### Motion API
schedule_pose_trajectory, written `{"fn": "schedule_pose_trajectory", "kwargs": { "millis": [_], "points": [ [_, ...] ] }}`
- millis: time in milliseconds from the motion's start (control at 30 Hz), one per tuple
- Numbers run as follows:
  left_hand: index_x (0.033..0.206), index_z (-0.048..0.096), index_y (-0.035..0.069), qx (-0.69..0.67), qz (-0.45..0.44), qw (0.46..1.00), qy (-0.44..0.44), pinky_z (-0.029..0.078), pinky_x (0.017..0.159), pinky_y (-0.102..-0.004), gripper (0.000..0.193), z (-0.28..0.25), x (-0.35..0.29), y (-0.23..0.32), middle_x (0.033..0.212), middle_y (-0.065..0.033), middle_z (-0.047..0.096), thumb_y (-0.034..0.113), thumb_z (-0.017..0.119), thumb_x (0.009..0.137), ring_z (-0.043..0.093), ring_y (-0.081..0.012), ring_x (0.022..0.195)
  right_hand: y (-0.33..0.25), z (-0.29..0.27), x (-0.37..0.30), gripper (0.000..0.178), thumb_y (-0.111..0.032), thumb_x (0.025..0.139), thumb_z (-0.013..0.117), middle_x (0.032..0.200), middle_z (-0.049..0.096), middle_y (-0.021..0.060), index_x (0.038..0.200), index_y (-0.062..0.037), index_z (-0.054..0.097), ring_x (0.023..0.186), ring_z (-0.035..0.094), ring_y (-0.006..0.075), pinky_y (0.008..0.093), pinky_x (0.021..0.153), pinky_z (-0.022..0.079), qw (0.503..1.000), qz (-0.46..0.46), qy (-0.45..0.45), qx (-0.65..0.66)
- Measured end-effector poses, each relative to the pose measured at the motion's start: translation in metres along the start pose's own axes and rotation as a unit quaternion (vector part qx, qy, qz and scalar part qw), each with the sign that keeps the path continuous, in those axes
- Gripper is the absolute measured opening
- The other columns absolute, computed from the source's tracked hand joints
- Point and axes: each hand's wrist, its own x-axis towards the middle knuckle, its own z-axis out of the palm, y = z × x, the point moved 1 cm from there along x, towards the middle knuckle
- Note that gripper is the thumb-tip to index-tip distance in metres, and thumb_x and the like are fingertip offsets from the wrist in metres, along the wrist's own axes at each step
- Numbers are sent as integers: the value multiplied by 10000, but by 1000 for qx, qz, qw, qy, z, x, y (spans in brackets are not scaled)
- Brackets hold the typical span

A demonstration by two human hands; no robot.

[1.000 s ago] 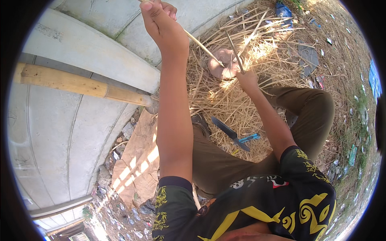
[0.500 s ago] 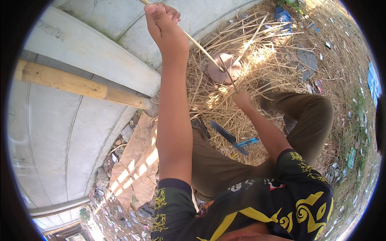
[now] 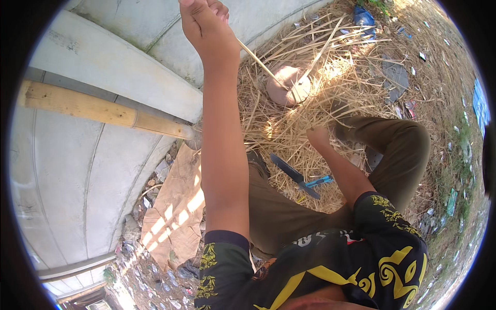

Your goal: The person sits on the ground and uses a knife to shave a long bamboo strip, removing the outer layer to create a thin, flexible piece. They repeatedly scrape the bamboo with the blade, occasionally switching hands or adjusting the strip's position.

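Up at the top edge, my left hand (image 3: 207, 26) is closed around a thin bamboo strip (image 3: 261, 63). The strip slants down to the right, and its lower end rests on a round wooden block (image 3: 281, 92). My right hand (image 3: 317, 136) is a fist just below and to the right of the block. A knife with a slim dark blade shows in that fist in the earlier frame; now its blade can hardly be made out. Between my legs lie a black-handled knife (image 3: 289, 170) and a blue cutter (image 3: 319, 181), touched by neither hand.
Bamboo strips and shavings (image 3: 294, 139) cover the ground around the block. A concrete wall (image 3: 67, 170) stands on the left, with a bamboo pole (image 3: 103, 108) along it. Brown cardboard (image 3: 173, 212) lies by the wall. A blue plastic bag (image 3: 364, 20) is at the back.
My left hand has moved slightly up and left with the strip. My right fist has drawn back a little from the block, and the blade no longer crosses the strip.
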Motion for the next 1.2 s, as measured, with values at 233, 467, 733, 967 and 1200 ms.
{"fn": "schedule_pose_trajectory", "kwargs": {
  "millis": [233,467,733,967,1200],
  "points": [
    [821,389,147,-134,-85,987,29,318,572,-238,485,-10,1,3,712,40,333,563,417,1069,350,-81,625,-138,-106,-5,299,-188,875,649,533,509,37,658,0,564,471,484,155,357,482,387,952,-67,106,280],
    [834,403,143,51,41,997,42,322,593,-239,485,-8,-1,10,720,41,352,572,472,1049,369,-82,647,-83,-35,-29,375,-277,867,670,603,569,131,661,17,560,573,554,223,408,562,435,979,-99,59,166],
    [680,311,166,129,62,989,37,264,541,-291,608,-36,0,116,577,27,243,644,524,990,259,-125,541,-49,-42,-7,420,-344,841,673,861,710,293,892,70,721,843,712,426,487,787,552,987,67,140,28],
    [712,350,158,-100,-101,990,14,260,543,-294,589,-43,-1,133,592,19,268,654,422,1022,259,-137,552,-184,-182,-48,382,-345,828,812,591,623,29,758,14,699,399,442,83,273,406,330,919,-114,102,363],
    [736,377,153,-82,-235,968,29,322,537,-298,565,27,-14,80,597,23,299,631,433,1033,335,-136,550,-219,-214,-151,321,-256,837,868,739,653,20,905,-18,663,540,583,82,239,434,411,860,-174,-191,441]
  ]
}}
